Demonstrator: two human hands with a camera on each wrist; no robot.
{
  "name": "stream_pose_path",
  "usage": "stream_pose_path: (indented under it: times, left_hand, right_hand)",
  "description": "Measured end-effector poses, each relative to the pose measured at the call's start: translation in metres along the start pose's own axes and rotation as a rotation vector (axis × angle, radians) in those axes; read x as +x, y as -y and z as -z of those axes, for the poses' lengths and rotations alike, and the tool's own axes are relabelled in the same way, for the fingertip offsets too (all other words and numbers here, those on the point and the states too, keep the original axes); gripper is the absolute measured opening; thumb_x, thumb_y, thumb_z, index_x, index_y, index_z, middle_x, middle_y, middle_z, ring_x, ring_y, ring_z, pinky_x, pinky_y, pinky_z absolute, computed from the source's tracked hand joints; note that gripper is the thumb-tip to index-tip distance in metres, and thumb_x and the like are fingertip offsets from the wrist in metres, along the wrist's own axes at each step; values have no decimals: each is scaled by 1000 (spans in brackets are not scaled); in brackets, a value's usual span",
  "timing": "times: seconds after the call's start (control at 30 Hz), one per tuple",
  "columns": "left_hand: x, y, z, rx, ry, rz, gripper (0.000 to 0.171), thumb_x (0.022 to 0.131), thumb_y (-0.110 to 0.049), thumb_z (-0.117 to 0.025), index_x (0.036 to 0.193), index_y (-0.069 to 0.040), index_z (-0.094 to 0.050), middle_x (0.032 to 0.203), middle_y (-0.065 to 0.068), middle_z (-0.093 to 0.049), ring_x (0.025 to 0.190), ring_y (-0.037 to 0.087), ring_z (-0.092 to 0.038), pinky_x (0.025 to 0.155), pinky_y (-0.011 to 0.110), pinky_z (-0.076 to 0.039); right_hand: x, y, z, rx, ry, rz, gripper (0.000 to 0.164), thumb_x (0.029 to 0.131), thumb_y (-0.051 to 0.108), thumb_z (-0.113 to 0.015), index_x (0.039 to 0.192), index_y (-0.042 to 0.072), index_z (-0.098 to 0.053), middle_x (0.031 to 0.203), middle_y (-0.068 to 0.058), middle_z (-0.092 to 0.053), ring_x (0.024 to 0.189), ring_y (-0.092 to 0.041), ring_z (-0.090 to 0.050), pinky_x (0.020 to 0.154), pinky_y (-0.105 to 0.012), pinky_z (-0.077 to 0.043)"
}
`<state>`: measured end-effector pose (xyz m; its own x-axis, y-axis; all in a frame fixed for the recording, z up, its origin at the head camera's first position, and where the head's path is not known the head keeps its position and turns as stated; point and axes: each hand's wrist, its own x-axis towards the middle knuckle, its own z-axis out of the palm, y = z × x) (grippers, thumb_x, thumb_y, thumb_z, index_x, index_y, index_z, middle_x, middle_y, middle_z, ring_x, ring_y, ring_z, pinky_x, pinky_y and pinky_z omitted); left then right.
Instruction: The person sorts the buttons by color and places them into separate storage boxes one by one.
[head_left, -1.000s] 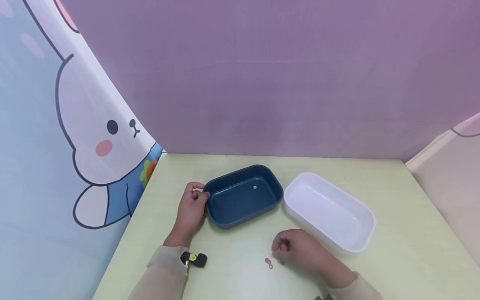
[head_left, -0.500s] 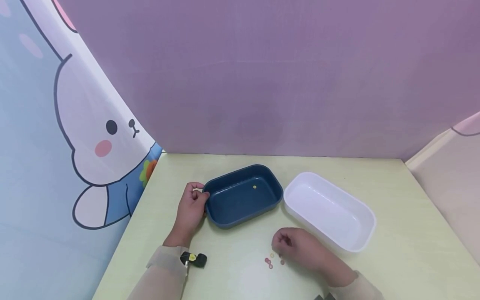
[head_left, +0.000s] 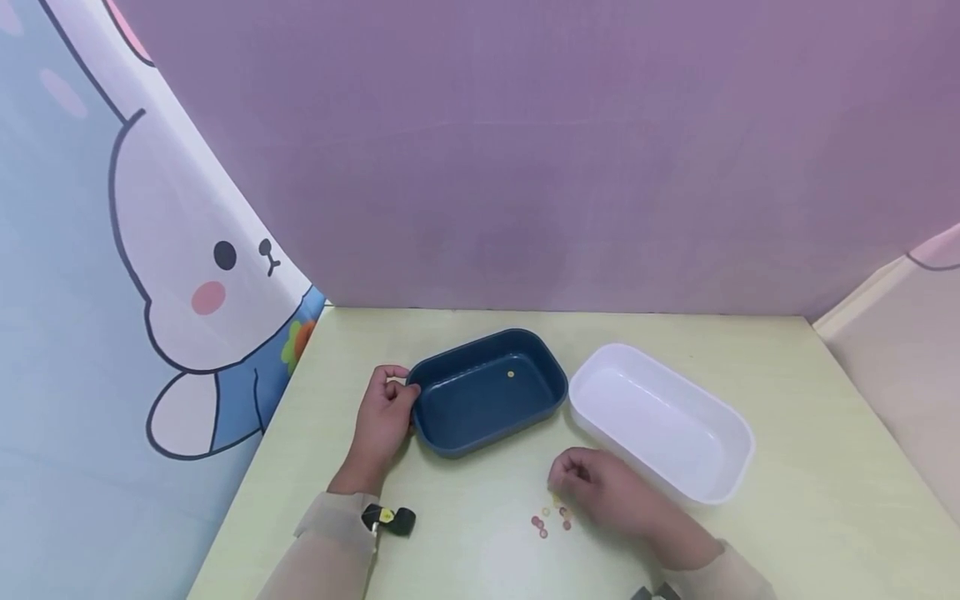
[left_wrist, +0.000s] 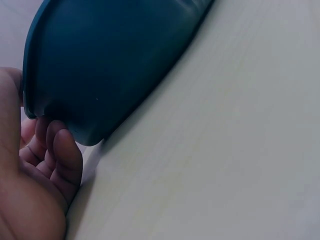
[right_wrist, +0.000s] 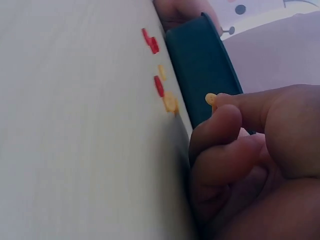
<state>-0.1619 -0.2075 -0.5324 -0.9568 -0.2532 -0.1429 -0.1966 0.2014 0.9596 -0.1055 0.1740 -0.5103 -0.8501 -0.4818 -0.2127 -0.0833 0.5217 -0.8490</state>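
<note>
In the head view, my left hand (head_left: 381, 423) grips the left end of the dark blue tray (head_left: 465, 442), thumb over the rim. The left wrist view shows curled fingers (left_wrist: 68, 152) under that tray's edge. One small yellow button (head_left: 511, 374) lies inside the tray. My right hand (head_left: 615, 496) is low over the table with fingers curled. In the right wrist view, a yellow button (right_wrist: 211, 99) sits at its thumb and fingertip. Below are several red buttons (head_left: 543, 533) and yellow buttons (right_wrist: 171, 101) on the table. The curled fingers hide the inside of the palm.
A white tray (head_left: 738, 467) stands to the right of the blue one, their near corners almost touching. The pale table (head_left: 465, 533) ends at a purple backdrop (head_left: 510, 167). A black wrist strap (head_left: 388, 518) with a yellow mark is by my left sleeve.
My right hand has lifted slightly away from the buttons. More red and yellow buttons have come to lie on the table below its fingertips. The left hand and both trays have stayed put.
</note>
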Motion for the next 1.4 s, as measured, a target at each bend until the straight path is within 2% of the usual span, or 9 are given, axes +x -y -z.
stream_pose_path:
  times: [0.13,0.3,0.57,0.83,1.17,1.4]
  left_hand:
    - [0,-1,1,-2,-3,-4,28,112,-31,-63,136,-24,-53,90,6,-56,75,29,-60,67,33,-55]
    - [0,-1,2,-6,-3,-3,28,112,-31,-63,137,-24,-53,90,6,-56,74,30,-59,66,33,-55]
    - [1,-3,4,-10,-6,-2,29,112,-32,-63,138,-24,-53,91,7,-58,75,31,-60,67,34,-56]
    - [1,-4,3,-21,-8,-7,28,112,-31,-63,137,-25,-53,90,6,-56,73,30,-59,67,34,-55]
    - [2,-3,1,-31,-11,2,27,112,-30,-63,137,-25,-53,90,7,-56,72,30,-59,65,33,-55]
    - [1,-2,-1,-27,-14,-15,26,111,-29,-64,135,-25,-54,87,5,-55,69,28,-58,64,33,-54]
  right_hand:
    - [2,-2,4,84,8,-55,14,113,30,-65,110,19,-74,68,3,-61,58,-9,-57,55,-27,-50]
    - [5,-1,8,126,6,-92,17,114,30,-63,112,17,-73,63,1,-60,52,-10,-54,47,-25,-43]
    - [7,2,11,150,19,-70,25,114,36,-64,112,13,-72,65,-1,-60,50,-11,-52,47,-25,-43]
    - [6,7,12,123,25,-32,20,114,33,-64,111,14,-72,67,0,-58,53,-9,-52,50,-25,-45]
    - [4,27,17,115,39,23,22,114,31,-65,113,10,-71,67,3,-52,56,-7,-48,53,-24,-42]
    - [10,47,27,121,67,26,28,116,31,-62,115,4,-67,67,2,-52,57,-10,-47,54,-25,-41]
